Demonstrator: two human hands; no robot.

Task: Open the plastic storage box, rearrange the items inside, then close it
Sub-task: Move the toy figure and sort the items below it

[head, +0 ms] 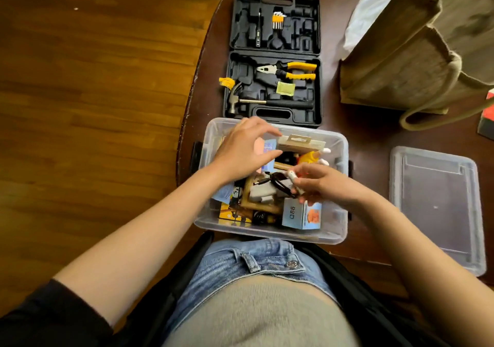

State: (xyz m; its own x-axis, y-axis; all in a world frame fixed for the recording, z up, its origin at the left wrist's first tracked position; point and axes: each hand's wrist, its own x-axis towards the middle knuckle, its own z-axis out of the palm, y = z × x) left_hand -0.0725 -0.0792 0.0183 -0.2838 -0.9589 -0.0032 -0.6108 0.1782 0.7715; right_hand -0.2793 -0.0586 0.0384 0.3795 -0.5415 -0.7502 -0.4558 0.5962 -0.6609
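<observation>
Head view, frame centre: left hand (244, 147) spread, empty, over open storage box (339, 143); right hand (318, 183) pinching small white item (292, 177) beside black cable (280, 186); snag risk, contents dragged out.

A clear plastic storage box (339, 229) sits open at the centre of a dark wooden table (369, 135), crammed with small boxes and cables. The left hand (244, 148) hovers over its ten o'clock corner, fingers spread toward a beige carton (302, 143). The right hand (320, 183) pinches a small white object (292, 178) above the middle. The lid (438, 207) lies flat at three o'clock. An open black tool case (272, 52) at twelve o'clock holds pliers (288, 69) and a hammer (256, 100). A burlap bag (401, 65) stands at two o'clock.
</observation>
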